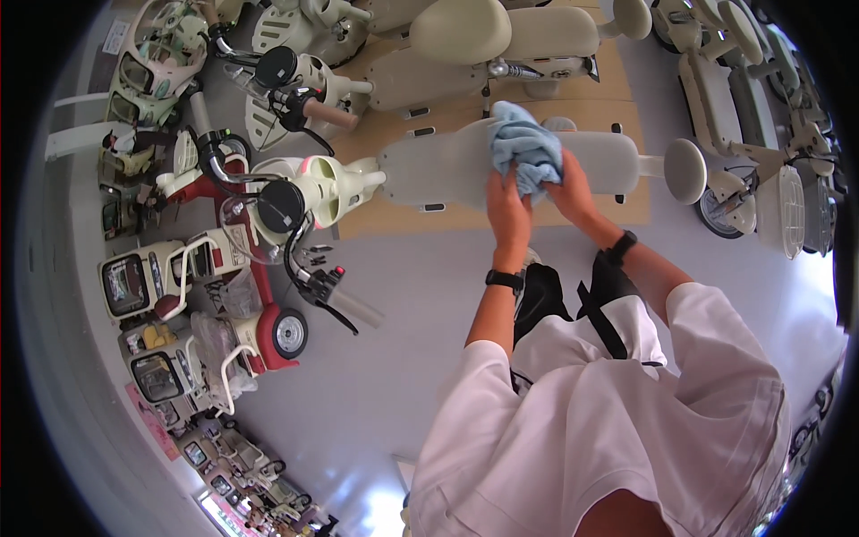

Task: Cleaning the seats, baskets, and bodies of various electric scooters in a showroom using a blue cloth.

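Observation:
A bunched light blue cloth (526,148) is gripped between both my hands, over the middle of an electric scooter. My left hand (508,208) closes on its lower left part, fingers partly hidden in the folds. My right hand (573,186) grips its lower right side. Beneath the cloth lies the scooter's long grey deck or seat (429,168); whether the cloth touches it, I cannot tell. A paler rear seat section (601,161) and a round-ended backrest (685,171) extend to the right. The cream front body (327,190) and handlebar with a grey grip (358,306) are at left.
Another beige scooter (420,76) stands just beyond, on a tan board (631,107). A red and cream scooter (268,336) is at left, among several parked ones. More scooters, one with a white basket (791,210), line the right. Grey floor (358,403) spreads around me.

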Motion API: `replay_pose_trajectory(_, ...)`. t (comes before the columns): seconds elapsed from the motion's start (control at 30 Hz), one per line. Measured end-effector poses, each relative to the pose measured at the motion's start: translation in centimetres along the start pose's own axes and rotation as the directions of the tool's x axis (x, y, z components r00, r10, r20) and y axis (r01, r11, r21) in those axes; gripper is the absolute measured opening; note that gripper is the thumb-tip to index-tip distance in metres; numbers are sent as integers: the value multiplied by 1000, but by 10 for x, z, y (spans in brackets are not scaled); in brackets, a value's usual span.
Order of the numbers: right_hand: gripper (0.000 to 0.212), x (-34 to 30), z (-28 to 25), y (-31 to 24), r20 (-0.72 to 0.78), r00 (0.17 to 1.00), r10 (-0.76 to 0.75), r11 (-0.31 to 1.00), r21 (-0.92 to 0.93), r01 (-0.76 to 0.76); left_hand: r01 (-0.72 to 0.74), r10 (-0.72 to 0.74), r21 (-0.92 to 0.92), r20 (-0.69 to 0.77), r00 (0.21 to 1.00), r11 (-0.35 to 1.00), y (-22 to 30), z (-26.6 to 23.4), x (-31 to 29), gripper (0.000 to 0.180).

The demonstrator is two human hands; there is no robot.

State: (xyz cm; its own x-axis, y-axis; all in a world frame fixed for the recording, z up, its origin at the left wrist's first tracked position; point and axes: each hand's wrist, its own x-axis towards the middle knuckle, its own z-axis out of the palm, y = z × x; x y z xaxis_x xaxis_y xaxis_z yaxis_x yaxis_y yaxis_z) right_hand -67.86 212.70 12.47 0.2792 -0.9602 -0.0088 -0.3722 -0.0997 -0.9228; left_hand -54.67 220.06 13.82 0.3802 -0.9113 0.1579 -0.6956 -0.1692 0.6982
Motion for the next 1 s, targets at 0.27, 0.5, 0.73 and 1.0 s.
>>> replay_pose_trajectory(0.27,60,-2,89,25,130,978,-164,830,-517,208,-34,-2,329,108,994,944,-102,12,11,59)
replay_pose_trajectory(0.5,59,14,73,32,210,962,-175,788,-556,265,-34,-19,406,127,992,913,-95,33,27,57)
replay_pose_trajectory(0.73,55,10,74,42,242,948,-208,772,-555,311,-7,-17,348,66,998,938,-97,37,9,52)
replay_pose_trajectory(1.0,66,-29,61,28,326,931,-165,849,-433,302,177,-216,221,169,962,959,-72,20,-37,47)
